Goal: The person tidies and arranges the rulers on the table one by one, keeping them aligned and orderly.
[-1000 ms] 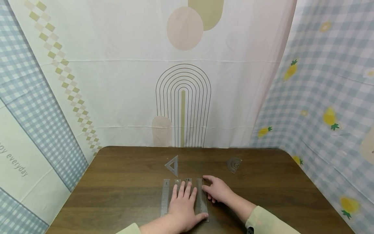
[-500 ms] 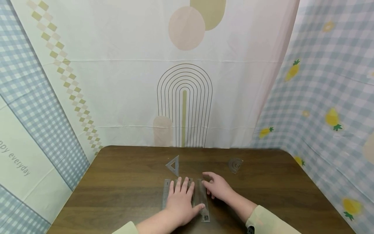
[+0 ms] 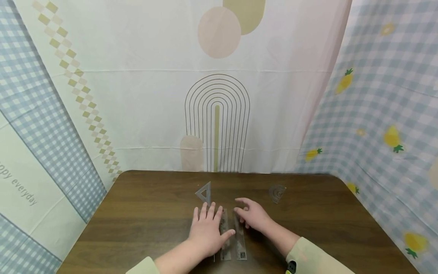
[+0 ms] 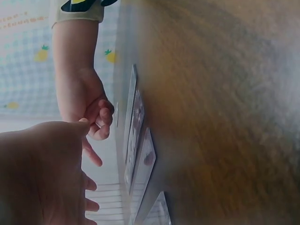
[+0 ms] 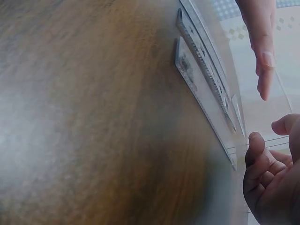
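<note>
My left hand (image 3: 207, 233) is spread flat with straight fingers over a row of clear plastic rulers, its thumb pointing right across them. The rightmost ruler (image 3: 241, 243) lies lengthwise on the brown table, a printed square code at its near end. Just left of it, a second ruler (image 3: 225, 251) shows partly beside the left thumb; others are hidden beneath the hand. My right hand (image 3: 252, 215) hovers by the far end of the rightmost ruler, index finger extended, the other fingers loosely bent, holding nothing. In the left wrist view several rulers (image 4: 144, 171) lie side by side.
A clear set square (image 3: 204, 193) lies beyond the left fingertips. Farther right, toward the back edge, is a clear protractor (image 3: 276, 193). The wooden table (image 3: 143, 205) ends at a patterned cloth backdrop (image 3: 147, 106), with checked cloth at both sides.
My left hand has slid left and slightly forward, uncovering the near ends of the two right-hand rulers and covering the left ones. The right hand has shifted slightly forward, off the rightmost ruler's edge.
</note>
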A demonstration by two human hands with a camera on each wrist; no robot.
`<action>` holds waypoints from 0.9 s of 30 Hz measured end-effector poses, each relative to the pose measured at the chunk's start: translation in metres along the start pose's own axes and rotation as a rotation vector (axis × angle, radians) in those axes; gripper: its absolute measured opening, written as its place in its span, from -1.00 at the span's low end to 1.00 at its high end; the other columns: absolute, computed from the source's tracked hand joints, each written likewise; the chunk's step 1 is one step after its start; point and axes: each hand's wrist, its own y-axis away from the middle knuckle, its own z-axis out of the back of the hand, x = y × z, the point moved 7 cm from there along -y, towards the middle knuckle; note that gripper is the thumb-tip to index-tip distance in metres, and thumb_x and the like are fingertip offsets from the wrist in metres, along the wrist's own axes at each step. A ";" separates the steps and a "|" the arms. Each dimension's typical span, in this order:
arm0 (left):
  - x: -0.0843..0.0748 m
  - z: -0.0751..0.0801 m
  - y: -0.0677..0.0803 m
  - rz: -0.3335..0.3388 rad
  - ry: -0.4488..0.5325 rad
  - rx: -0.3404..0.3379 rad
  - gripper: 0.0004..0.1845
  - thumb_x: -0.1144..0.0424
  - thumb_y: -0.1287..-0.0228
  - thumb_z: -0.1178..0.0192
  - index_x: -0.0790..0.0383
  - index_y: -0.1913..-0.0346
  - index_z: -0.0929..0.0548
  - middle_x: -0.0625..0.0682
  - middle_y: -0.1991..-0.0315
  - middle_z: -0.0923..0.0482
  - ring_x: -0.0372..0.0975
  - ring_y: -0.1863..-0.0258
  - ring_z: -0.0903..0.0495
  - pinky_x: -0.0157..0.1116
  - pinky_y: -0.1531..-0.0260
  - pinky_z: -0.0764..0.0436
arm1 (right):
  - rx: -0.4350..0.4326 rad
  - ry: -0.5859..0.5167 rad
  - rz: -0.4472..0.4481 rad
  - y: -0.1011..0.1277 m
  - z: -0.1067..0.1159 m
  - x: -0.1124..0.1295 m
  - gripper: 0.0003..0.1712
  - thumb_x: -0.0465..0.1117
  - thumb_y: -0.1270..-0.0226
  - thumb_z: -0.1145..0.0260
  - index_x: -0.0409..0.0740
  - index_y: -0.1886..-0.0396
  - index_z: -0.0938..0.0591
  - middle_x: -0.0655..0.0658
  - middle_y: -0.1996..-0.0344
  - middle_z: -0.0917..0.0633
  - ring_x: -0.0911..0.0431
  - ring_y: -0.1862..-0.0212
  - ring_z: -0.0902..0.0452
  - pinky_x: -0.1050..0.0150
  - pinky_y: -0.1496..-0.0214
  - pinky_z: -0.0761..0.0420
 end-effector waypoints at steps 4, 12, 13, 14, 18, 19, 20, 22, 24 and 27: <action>0.006 0.005 -0.002 0.024 0.003 -0.021 -0.06 -0.47 -0.30 0.09 0.11 -0.54 -0.22 0.18 -0.53 -0.10 0.17 -0.51 0.01 0.25 -0.39 0.06 | -0.002 -0.001 0.010 -0.004 -0.001 0.001 -0.43 -0.07 -0.46 -0.25 -0.17 -0.38 -0.45 -0.17 0.63 -0.60 0.05 0.70 -0.46 0.16 0.54 -0.51; 0.016 0.020 -0.005 0.050 0.005 -0.053 -0.06 -0.46 -0.32 0.11 0.13 -0.55 -0.20 0.20 -0.53 -0.09 0.18 -0.51 0.02 0.26 -0.39 0.06 | -0.023 -0.005 0.027 -0.013 0.000 0.005 -0.47 -0.08 -0.46 -0.26 -0.18 -0.34 -0.49 -0.17 0.60 -0.57 0.01 0.62 -0.52 0.17 0.56 -0.51; 0.017 0.022 -0.006 0.053 0.001 -0.057 -0.05 -0.47 -0.32 0.12 0.13 -0.55 -0.20 0.20 -0.53 -0.09 0.18 -0.51 0.02 0.26 -0.39 0.06 | -0.024 -0.007 0.024 -0.014 0.000 0.006 -0.47 -0.08 -0.47 -0.26 -0.17 -0.34 -0.49 -0.17 0.59 -0.57 0.00 0.61 -0.53 0.17 0.57 -0.51; 0.018 0.023 -0.007 0.055 -0.004 -0.062 -0.05 -0.48 -0.32 0.14 0.13 -0.55 -0.19 0.20 -0.53 -0.09 0.18 -0.51 0.02 0.26 -0.40 0.06 | -0.025 -0.010 0.022 -0.015 0.000 0.007 -0.48 -0.09 -0.47 -0.26 -0.17 -0.34 -0.49 -0.18 0.58 -0.57 -0.01 0.59 -0.53 0.17 0.57 -0.50; 0.024 0.026 -0.009 0.067 -0.034 -0.074 -0.02 -0.52 -0.30 0.21 0.13 -0.55 -0.18 0.20 -0.53 -0.08 0.18 -0.52 0.03 0.25 -0.40 0.04 | -0.034 -0.020 0.018 -0.019 0.001 0.011 -0.49 -0.09 -0.47 -0.25 -0.16 -0.33 -0.50 -0.24 0.49 -0.60 -0.05 0.55 -0.55 0.17 0.56 -0.51; 0.025 0.026 -0.010 0.071 -0.039 -0.075 -0.02 -0.51 -0.31 0.21 0.13 -0.56 -0.18 0.21 -0.53 -0.08 0.18 -0.52 0.04 0.25 -0.40 0.04 | -0.037 -0.022 0.020 -0.020 0.001 0.012 -0.49 -0.09 -0.47 -0.25 -0.16 -0.33 -0.51 -0.24 0.47 -0.60 -0.05 0.54 -0.56 0.17 0.55 -0.51; 0.027 0.026 -0.011 0.074 -0.048 -0.076 -0.02 -0.52 -0.31 0.23 0.13 -0.56 -0.17 0.21 -0.53 -0.08 0.18 -0.52 0.04 0.25 -0.40 0.03 | -0.040 -0.025 0.021 -0.022 0.001 0.013 -0.50 -0.09 -0.47 -0.26 -0.16 -0.32 -0.51 -0.24 0.45 -0.60 -0.06 0.53 -0.56 0.17 0.54 -0.52; 0.031 0.026 -0.013 0.083 -0.060 -0.078 -0.02 -0.51 -0.31 0.23 0.13 -0.56 -0.17 0.21 -0.53 -0.09 0.18 -0.52 0.04 0.25 -0.39 0.03 | -0.045 -0.030 0.022 -0.024 0.000 0.014 -0.50 -0.08 -0.46 -0.26 -0.16 -0.31 -0.52 -0.23 0.42 -0.60 -0.06 0.51 -0.56 0.17 0.52 -0.52; 0.035 0.026 -0.015 0.095 -0.055 -0.078 -0.04 -0.50 -0.32 0.21 0.13 -0.55 -0.18 0.21 -0.53 -0.09 0.19 -0.52 0.05 0.25 -0.40 0.04 | -0.049 -0.036 0.021 -0.027 -0.001 0.015 -0.51 -0.06 -0.46 -0.26 -0.15 -0.30 -0.53 -0.22 0.39 -0.61 -0.07 0.50 -0.57 0.18 0.51 -0.52; 0.041 0.026 -0.019 0.126 -0.042 -0.068 -0.04 -0.49 -0.32 0.18 0.12 -0.56 -0.17 0.20 -0.54 -0.06 0.17 -0.53 0.08 0.25 -0.40 0.08 | -0.054 -0.041 0.026 -0.031 -0.001 0.017 -0.51 -0.05 -0.45 -0.28 -0.15 -0.28 -0.55 -0.21 0.34 -0.62 -0.08 0.47 -0.57 0.17 0.50 -0.53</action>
